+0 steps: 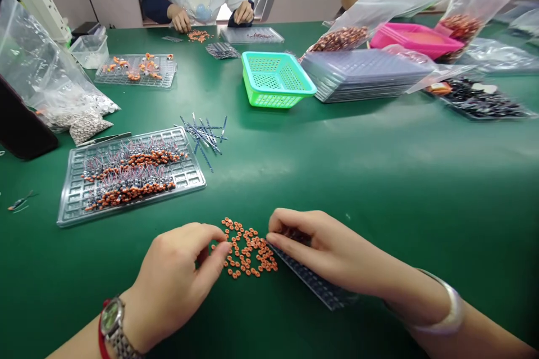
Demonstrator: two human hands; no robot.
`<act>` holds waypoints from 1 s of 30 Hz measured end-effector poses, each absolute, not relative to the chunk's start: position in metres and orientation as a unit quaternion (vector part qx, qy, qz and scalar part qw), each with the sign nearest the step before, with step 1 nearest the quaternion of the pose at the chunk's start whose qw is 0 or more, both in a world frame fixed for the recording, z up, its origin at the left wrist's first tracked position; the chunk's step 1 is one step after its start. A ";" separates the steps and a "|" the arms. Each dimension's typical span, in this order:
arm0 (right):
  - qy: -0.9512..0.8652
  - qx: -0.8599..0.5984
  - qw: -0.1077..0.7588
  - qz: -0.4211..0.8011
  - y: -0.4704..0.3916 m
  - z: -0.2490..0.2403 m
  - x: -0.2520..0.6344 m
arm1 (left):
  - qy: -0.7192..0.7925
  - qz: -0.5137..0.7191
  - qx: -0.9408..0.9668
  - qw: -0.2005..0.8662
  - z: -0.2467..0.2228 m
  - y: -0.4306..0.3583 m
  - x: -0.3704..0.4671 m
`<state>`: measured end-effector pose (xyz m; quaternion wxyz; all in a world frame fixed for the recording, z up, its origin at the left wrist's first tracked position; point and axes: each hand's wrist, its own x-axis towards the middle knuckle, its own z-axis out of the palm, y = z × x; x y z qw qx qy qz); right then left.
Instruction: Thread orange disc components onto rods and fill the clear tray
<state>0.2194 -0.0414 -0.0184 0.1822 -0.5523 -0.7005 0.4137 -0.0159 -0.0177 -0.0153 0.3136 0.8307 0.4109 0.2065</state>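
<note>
Small orange ring-like pieces (248, 252) lie scattered on the green table between my hands. My left hand (185, 269), with a watch at the wrist, is at the left edge of these pieces, thumb and forefinger closed; whatever is between the fingertips is too small to name. My right hand (314, 244) is at their right edge, its thumb and fingers pinched together over the upper end of a dark sheet with rows of small marks (318, 286). The fingers hide part of that sheet, and what they pinch is unclear.
A clear tray (196, 174) of orange-tipped wired parts lies at left, beside loose dark strips (206, 134). Farther back are a green basket (278, 98), stacked clear trays (366, 76) and a pink tray (415, 39). Across the table, a person's hands (180, 19) are near orange pieces.
</note>
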 end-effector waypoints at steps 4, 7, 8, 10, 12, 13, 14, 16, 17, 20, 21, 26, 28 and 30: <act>-0.681 -0.508 0.222 0.478 -0.048 -0.011 0.211 | 0.380 0.188 0.823 0.377 -0.013 -0.028 -0.010; -0.679 -0.487 0.238 0.495 -0.052 -0.011 0.203 | 0.350 0.177 0.824 0.410 -0.012 -0.032 -0.007; -0.675 -0.484 0.241 0.502 -0.053 -0.012 0.202 | 0.344 0.178 0.825 0.413 -0.012 -0.033 -0.006; -0.662 -0.476 0.245 0.525 -0.053 -0.014 0.200 | 0.344 0.185 0.825 0.410 -0.011 -0.034 -0.006; -0.639 -0.457 0.246 0.567 -0.052 -0.016 0.200 | 0.345 0.191 0.824 0.408 -0.009 -0.036 -0.006; -0.625 -0.440 0.241 0.598 -0.051 -0.017 0.200 | 0.344 0.194 0.824 0.405 -0.008 -0.036 -0.006; -0.610 -0.419 0.235 0.630 -0.050 -0.017 0.201 | 0.341 0.196 0.827 0.402 -0.007 -0.037 -0.007; -0.580 -0.382 0.224 0.684 -0.046 -0.018 0.203 | 0.339 0.199 0.839 0.377 -0.003 -0.035 -0.010; -0.568 -0.376 0.227 0.696 -0.044 -0.019 0.205 | 0.346 0.198 0.847 0.352 0.000 -0.032 -0.012; -0.521 -0.412 0.296 0.687 -0.038 -0.019 0.214 | 0.425 0.177 0.867 0.192 0.006 -0.015 -0.023; -0.498 -0.430 0.322 0.681 -0.035 -0.019 0.218 | 0.464 0.160 0.864 0.116 0.007 -0.007 -0.027; -0.420 -0.488 0.358 0.676 -0.028 -0.021 0.233 | 0.547 0.071 0.831 -0.074 0.010 0.031 -0.044; -0.402 -0.500 0.371 0.672 -0.027 -0.024 0.237 | 0.541 0.039 0.833 -0.109 0.011 0.038 -0.044; -0.376 -0.506 0.391 0.670 -0.026 -0.028 0.241 | 0.526 0.009 0.839 -0.137 0.014 0.042 -0.043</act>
